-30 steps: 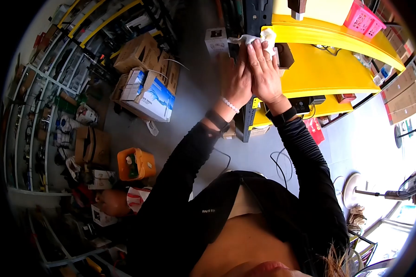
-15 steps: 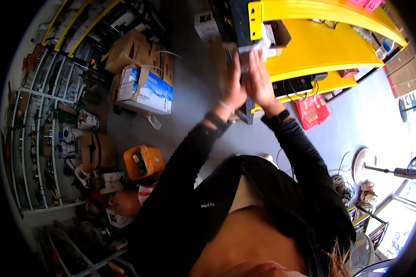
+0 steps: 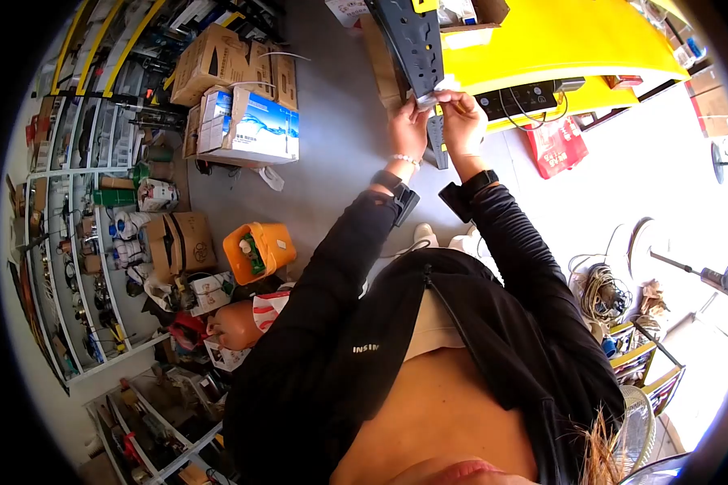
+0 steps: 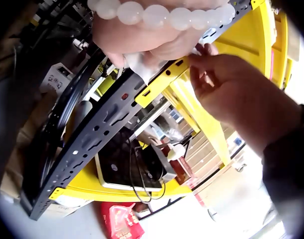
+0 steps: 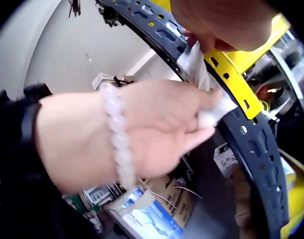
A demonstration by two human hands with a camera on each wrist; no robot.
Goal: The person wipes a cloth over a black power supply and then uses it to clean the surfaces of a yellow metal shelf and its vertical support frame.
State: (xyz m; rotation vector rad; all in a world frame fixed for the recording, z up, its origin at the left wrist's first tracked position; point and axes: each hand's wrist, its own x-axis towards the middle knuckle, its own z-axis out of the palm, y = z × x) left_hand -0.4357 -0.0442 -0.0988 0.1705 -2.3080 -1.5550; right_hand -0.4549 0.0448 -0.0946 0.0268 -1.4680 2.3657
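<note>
A white cloth (image 5: pixel 204 82) lies against the dark perforated metal post (image 3: pixel 412 52) of a yellow shelf unit, by a yellow bracket (image 5: pixel 234 87). My left hand (image 3: pixel 410 136), with a pale bead bracelet, pinches the lower end of the cloth between thumb and fingers, at the post's left side. On the other side, my right hand (image 3: pixel 465 125) holds the cloth's upper end with curled fingertips. In the left wrist view a corner of the cloth hangs below the left hand (image 4: pixel 147 42), over the post.
Yellow shelf boards (image 3: pixel 534 56) extend right, with a black appliance (image 3: pixel 518 101) and its cables on a lower one. A red bag (image 3: pixel 556 147) lies below. Cartons (image 3: pixel 251 125) and an orange bucket (image 3: pixel 259 252) stand on the floor at left; coiled cable (image 3: pixel 603 295) lies at right.
Both hands went from lying flat, side by side over the cloth, to pinching it at either side of the post. They moved lower along the post, and the head view shifted downward.
</note>
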